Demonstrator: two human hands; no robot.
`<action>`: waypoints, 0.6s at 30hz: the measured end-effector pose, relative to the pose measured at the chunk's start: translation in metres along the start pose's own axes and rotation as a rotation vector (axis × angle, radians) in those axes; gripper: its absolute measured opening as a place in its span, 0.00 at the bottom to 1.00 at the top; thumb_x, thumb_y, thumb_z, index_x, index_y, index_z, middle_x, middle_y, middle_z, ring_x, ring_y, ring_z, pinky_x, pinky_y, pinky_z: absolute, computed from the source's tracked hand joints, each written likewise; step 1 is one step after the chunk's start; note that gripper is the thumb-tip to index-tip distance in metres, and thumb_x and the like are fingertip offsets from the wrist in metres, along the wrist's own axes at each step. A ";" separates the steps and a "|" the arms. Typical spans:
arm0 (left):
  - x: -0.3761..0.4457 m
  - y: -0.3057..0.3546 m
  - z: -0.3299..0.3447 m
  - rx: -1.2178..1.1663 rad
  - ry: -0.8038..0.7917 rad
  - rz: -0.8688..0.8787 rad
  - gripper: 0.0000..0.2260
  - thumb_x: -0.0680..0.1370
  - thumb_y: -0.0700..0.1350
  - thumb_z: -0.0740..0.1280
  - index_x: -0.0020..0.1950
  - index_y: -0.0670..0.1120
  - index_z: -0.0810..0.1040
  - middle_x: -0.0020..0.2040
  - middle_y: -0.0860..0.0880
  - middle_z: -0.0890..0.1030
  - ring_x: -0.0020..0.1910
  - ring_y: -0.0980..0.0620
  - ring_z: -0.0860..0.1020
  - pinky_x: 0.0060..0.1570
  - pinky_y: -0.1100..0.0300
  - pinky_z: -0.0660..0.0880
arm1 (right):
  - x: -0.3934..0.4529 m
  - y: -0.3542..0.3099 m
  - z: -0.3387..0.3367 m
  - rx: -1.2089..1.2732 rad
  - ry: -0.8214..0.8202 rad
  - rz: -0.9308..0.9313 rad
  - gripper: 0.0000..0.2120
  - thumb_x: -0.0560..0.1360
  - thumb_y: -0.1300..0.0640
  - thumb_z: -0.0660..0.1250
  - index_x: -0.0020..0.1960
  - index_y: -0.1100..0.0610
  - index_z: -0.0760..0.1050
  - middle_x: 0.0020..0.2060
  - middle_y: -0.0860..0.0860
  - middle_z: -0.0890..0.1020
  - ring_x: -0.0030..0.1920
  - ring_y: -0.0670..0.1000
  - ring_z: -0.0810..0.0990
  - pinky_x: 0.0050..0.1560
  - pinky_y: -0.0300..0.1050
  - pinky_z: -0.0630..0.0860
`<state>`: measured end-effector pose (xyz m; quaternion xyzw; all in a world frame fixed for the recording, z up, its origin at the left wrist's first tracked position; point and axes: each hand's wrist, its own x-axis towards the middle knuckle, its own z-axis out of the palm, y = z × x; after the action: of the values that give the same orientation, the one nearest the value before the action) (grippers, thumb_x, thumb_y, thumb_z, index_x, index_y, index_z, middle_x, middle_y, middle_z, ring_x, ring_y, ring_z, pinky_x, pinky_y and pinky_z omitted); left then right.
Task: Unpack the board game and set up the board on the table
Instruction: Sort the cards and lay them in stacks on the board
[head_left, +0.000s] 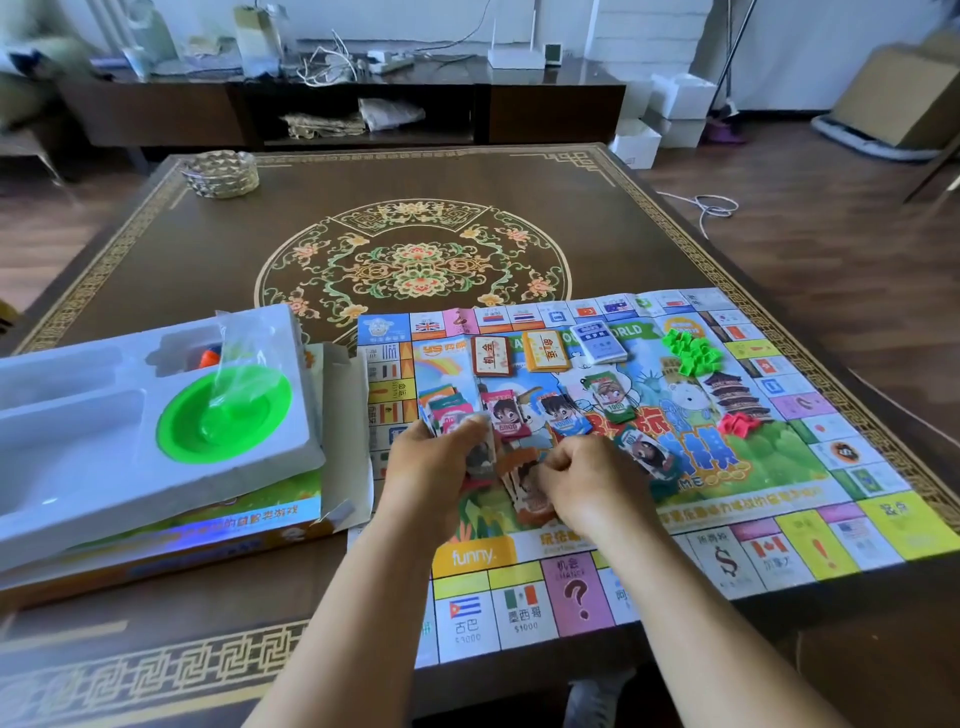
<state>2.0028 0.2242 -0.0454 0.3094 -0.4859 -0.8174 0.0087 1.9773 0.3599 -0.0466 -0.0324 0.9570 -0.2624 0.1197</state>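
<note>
The paper game board (779, 551) lies unfolded on the right half of the table. On it sit three card decks (546, 351), small stacks of play money (563, 415), a heap of green houses (691, 353) and a few red pieces (737, 426). My left hand (436, 467) grips a fanned bundle of play-money notes (480, 457) over the board's near centre. My right hand (592, 483) pinches more notes (524, 483) spread just beside it. The open game box (208, 530) lies to the left, with its white plastic tray (104, 431) holding a green bowl (223, 415).
An ornate dark table (415, 249) carries everything; a woven gold basket (221, 174) sits at its far left corner. Beyond it stand a low TV cabinet (363, 104) with cables and a router. Cardboard and white boxes (675, 104) lie on the wooden floor at right.
</note>
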 end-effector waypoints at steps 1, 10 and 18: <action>0.000 0.000 0.000 0.000 -0.005 -0.003 0.09 0.76 0.37 0.67 0.54 0.36 0.74 0.45 0.38 0.83 0.41 0.39 0.83 0.42 0.46 0.81 | 0.000 0.000 0.002 -0.057 0.014 -0.012 0.09 0.74 0.49 0.66 0.39 0.53 0.76 0.37 0.52 0.82 0.39 0.55 0.80 0.35 0.44 0.70; -0.002 -0.001 0.003 0.105 -0.071 -0.020 0.07 0.75 0.27 0.62 0.43 0.37 0.74 0.31 0.43 0.80 0.26 0.49 0.79 0.26 0.59 0.77 | 0.000 -0.003 -0.004 0.254 0.062 -0.035 0.10 0.75 0.46 0.65 0.43 0.53 0.75 0.35 0.46 0.78 0.37 0.49 0.77 0.36 0.43 0.71; -0.003 -0.006 0.007 0.109 -0.047 -0.011 0.06 0.74 0.34 0.69 0.50 0.37 0.78 0.40 0.40 0.83 0.34 0.45 0.81 0.32 0.56 0.78 | -0.001 -0.005 0.004 0.570 0.004 -0.003 0.07 0.73 0.52 0.69 0.40 0.54 0.79 0.35 0.49 0.83 0.37 0.49 0.79 0.38 0.42 0.74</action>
<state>2.0030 0.2336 -0.0461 0.2926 -0.5282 -0.7967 -0.0241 1.9790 0.3535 -0.0469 0.0016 0.8449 -0.5210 0.1216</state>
